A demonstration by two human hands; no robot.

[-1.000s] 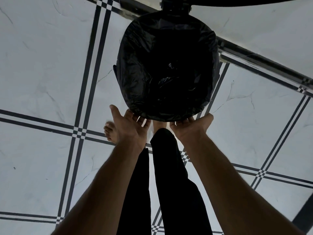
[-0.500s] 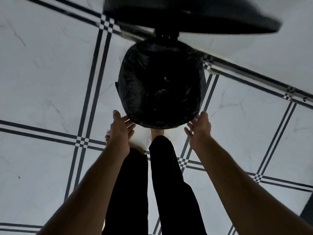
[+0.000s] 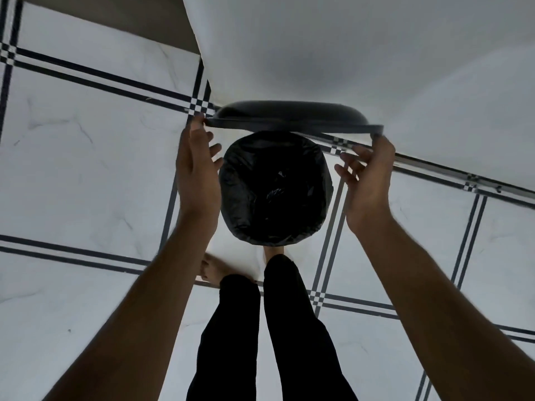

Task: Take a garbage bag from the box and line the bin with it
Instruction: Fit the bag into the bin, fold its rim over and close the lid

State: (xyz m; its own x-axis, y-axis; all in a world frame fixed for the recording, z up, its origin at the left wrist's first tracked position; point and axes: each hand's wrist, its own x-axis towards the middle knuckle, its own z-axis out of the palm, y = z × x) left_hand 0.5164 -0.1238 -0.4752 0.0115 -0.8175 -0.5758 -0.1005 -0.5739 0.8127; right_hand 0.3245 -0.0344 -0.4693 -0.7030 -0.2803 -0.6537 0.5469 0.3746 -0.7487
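Note:
A round bin [image 3: 231, 198] stands on the floor in front of my feet, lined with a black garbage bag [image 3: 275, 189] that is folded over its rim. Its dark lid [image 3: 289, 117] stands raised behind the opening, seen nearly edge-on. My left hand [image 3: 197, 169] reaches up with its fingertips on the lid's left end. At the lid's right end my right hand [image 3: 367, 175] pinches the edge while its other fingers spread. Both hands flank the bin's opening. The box of bags is not in view.
The floor is white marble tile [image 3: 86, 169] with dark double stripes. A white wall [image 3: 347, 53] rises just behind the bin. My legs in black trousers [image 3: 278, 328] and bare feet stand close to the bin's near side.
Both hands have left the bag's near rim and risen along the bin's sides to the ends of the lid. The view has pulled back and tilted up.

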